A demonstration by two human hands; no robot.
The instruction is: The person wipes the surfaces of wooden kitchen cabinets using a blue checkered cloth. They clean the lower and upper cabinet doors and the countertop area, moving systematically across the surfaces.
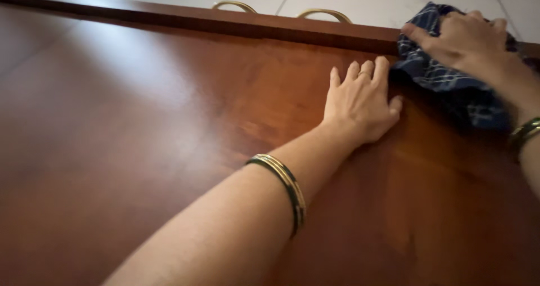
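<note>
The right hand (469, 41) presses down on a dark blue checked cloth (450, 80) at the far edge of the brown wooden counter (140, 151), its grip closed over the cloth. The left hand (361, 103) lies flat and open just beside the cloth, holding nothing. Gold curved handles (323, 13) stick up behind the counter's raised back rim (225, 21).

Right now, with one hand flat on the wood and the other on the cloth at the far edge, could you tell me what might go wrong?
The right hand presses the blue checked cloth at the raised far edge; it could slip over. The bangles lie close to the glossy wooden surface and might scratch it. The left hand, flat on the wood, may leave smudges.
</note>
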